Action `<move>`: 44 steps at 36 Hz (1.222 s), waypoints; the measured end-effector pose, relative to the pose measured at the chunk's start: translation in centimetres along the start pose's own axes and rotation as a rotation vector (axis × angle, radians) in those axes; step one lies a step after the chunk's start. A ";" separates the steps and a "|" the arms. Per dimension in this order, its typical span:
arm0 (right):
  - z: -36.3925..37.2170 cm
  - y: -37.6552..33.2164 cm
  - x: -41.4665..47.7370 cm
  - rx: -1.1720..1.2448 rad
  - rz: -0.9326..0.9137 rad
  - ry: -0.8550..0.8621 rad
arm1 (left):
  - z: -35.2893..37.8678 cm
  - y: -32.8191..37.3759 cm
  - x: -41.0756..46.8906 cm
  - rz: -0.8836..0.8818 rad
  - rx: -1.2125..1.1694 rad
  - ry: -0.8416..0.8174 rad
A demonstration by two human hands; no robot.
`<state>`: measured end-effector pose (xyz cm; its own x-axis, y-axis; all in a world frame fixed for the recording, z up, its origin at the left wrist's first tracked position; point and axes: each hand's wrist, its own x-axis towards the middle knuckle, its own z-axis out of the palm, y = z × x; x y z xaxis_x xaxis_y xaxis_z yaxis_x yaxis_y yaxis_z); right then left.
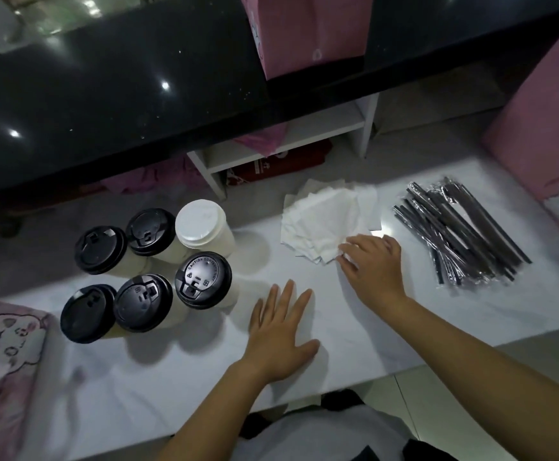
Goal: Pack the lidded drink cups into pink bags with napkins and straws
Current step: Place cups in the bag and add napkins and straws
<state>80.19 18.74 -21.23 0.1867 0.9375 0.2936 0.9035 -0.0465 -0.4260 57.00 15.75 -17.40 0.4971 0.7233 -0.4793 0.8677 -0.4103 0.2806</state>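
Six pale upright cups (pixel 158 257): five black lids (pixel 203 280), one white lid (pixel 200 226).

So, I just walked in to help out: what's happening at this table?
A person is packing drinks. Their right hand pinches the corner of the napkins, while the left hand rests flat on the table. Six lidded cups stand untouched at left, wrapped straws lie at right. A pink bag lies nearby.
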 end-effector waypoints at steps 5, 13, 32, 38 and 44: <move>-0.2 -0.8 0.4 -0.136 0.024 -0.115 | 0.2 0.1 -0.1 -0.020 0.007 0.006; 0.8 -1.0 1.1 -0.163 -0.087 0.083 | 0.1 0.6 0.0 -0.039 0.034 -0.011; -9.3 -2.2 -4.8 0.722 0.437 0.123 | -3.4 1.6 0.9 -0.168 -0.451 0.270; -12.0 -1.8 -8.3 1.143 0.867 0.175 | -7.4 4.1 4.6 -0.102 -0.491 0.371; -12.2 -0.1 -9.8 1.234 1.035 0.132 | -8.7 6.0 9.8 -0.062 -0.281 0.352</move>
<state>82.97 5.37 -13.63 0.5764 0.6443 -0.5026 -0.4573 -0.2554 -0.8518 67.01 25.17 -13.16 0.3696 0.9065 -0.2041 0.8363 -0.2288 0.4982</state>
